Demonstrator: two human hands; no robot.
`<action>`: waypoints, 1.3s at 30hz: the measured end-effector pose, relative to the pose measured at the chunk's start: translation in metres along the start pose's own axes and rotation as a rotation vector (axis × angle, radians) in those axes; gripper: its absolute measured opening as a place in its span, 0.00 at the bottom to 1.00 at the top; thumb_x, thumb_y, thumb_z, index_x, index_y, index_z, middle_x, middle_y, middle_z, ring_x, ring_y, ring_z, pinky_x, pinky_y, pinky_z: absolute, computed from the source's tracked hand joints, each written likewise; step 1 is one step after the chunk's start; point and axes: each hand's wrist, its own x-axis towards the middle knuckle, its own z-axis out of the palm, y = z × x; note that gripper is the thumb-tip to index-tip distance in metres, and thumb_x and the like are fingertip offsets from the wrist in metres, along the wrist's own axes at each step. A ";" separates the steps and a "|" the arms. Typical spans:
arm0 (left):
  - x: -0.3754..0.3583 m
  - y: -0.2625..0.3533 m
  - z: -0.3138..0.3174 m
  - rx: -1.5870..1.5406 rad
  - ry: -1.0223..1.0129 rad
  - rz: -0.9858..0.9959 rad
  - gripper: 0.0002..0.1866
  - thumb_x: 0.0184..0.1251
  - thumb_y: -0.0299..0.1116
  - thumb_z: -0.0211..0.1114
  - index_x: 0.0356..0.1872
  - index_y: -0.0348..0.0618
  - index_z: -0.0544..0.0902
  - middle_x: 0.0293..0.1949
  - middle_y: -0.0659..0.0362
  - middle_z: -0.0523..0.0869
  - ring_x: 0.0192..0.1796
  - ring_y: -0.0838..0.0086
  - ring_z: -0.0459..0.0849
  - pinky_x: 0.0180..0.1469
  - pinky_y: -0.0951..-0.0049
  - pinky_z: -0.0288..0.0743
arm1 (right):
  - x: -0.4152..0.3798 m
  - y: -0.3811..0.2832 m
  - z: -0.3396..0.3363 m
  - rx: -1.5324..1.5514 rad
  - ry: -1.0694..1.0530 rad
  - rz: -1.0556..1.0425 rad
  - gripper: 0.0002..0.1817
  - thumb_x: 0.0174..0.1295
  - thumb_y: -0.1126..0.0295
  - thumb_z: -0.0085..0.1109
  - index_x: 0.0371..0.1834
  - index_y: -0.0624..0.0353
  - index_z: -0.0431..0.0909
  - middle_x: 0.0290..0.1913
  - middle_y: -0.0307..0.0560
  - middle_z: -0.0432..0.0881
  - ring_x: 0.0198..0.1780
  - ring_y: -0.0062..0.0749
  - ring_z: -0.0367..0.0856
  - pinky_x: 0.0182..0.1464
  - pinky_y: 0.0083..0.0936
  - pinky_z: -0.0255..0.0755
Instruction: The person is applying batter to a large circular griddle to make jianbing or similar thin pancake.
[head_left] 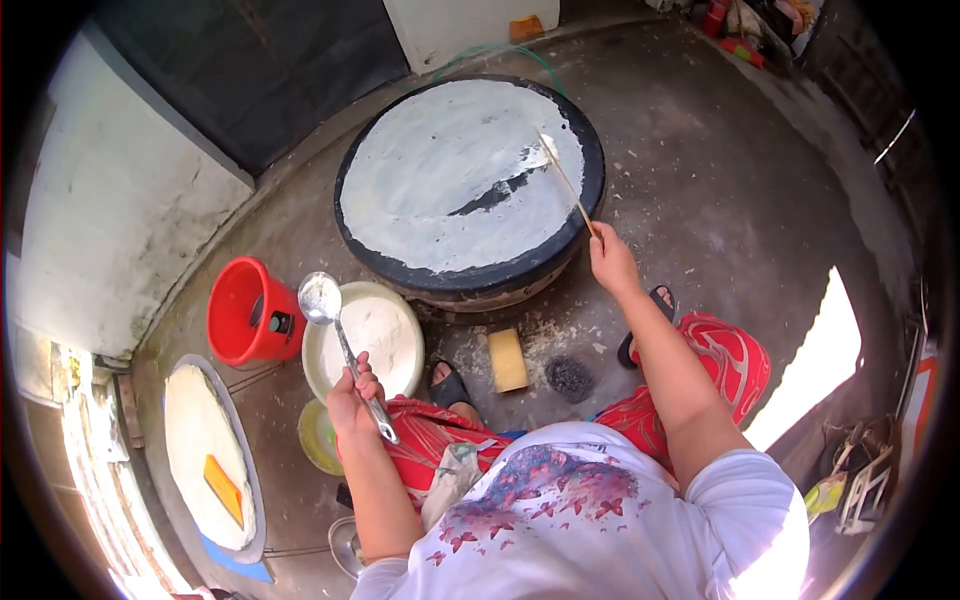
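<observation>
So, stick (568, 185): clamped in the right hand's (612, 262) fingers, long axis angling forward-left over the griddle (592, 160)
Bare patch (490, 195): left of the stick's tip, right hand's nearer
Ladle (346, 346): left hand's (355, 396) fingers wrapped round its handle, bowl by the tub (418, 350)
Floor (700, 200): grey, crumb-strewn near the sponge (508, 362)

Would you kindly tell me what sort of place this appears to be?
Probably a small, informal cooking area, perhaps a home yard or workshop. A large round griddle spread with pale batter and a basin of similar mix stand on a concrete-looking floor.
</observation>
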 end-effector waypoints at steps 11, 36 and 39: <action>0.003 -0.001 -0.002 0.008 -0.020 0.007 0.18 0.70 0.34 0.39 0.46 0.26 0.67 0.28 0.58 0.70 0.21 0.80 0.65 0.20 0.83 0.61 | 0.042 0.035 -0.034 0.322 -0.297 0.097 0.15 0.61 0.71 0.46 0.50 0.54 0.74 0.22 0.39 0.76 0.25 0.21 0.73 0.30 0.21 0.68; -0.027 -0.003 0.011 0.415 -0.134 0.025 0.17 0.69 0.34 0.41 0.46 0.28 0.68 0.28 0.58 0.72 0.22 0.80 0.66 0.21 0.82 0.61 | -0.036 0.004 -0.002 0.200 -0.141 -0.038 0.14 0.61 0.70 0.45 0.49 0.51 0.76 0.20 0.42 0.79 0.24 0.25 0.78 0.31 0.23 0.71; -0.036 -0.015 0.023 0.505 -0.182 0.067 0.16 0.67 0.33 0.43 0.46 0.27 0.69 0.27 0.56 0.73 0.22 0.79 0.67 0.20 0.81 0.62 | -0.060 -0.005 0.025 0.270 -0.066 0.051 0.14 0.61 0.71 0.45 0.49 0.55 0.75 0.19 0.45 0.78 0.23 0.27 0.78 0.30 0.23 0.71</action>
